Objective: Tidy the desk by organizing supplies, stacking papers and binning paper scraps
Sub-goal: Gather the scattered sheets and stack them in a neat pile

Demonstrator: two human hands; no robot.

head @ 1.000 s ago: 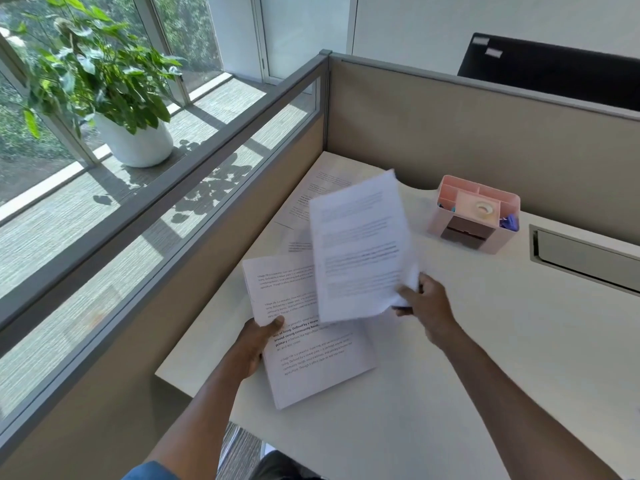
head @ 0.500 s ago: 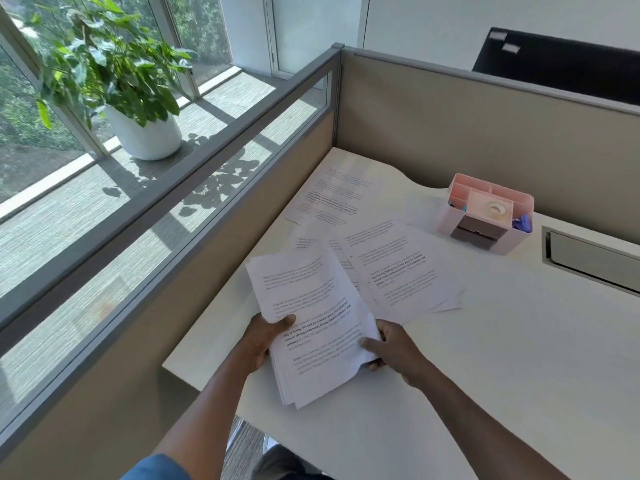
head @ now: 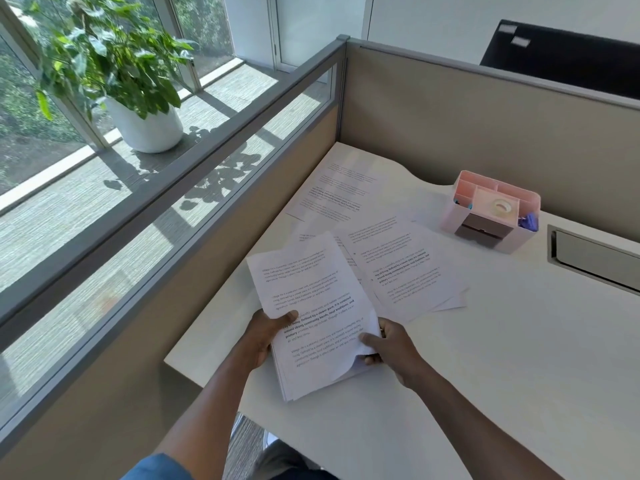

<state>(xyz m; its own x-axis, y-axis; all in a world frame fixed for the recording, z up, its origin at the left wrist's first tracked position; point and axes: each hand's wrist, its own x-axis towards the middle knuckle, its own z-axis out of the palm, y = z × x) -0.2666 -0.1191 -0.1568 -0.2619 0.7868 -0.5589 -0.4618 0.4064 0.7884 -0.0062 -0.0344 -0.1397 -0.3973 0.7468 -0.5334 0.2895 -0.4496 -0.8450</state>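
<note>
A stack of printed papers (head: 311,306) is lifted slightly off the white desk (head: 485,375) near its front left corner. My left hand (head: 266,334) grips the stack's left edge, thumb on top. My right hand (head: 388,344) grips the lower right corner, which curls under my thumb. To the right of the stack, loose printed sheets (head: 405,268) lie fanned on the desk. More printed sheets (head: 339,188) lie flat in the back left corner. A pink desk organizer (head: 491,216) holding a tape roll and small supplies stands further back on the right.
Beige cubicle partitions (head: 450,126) wall the desk at the back and left. A metal cable slot (head: 595,261) is set into the desk at the right. A potted plant (head: 138,109) stands on the window ledge beyond the left partition.
One second ago my right hand held a single sheet up in the air; that sheet now lies on the desk, and my right hand has come down to grip the stack's lower right corner.
</note>
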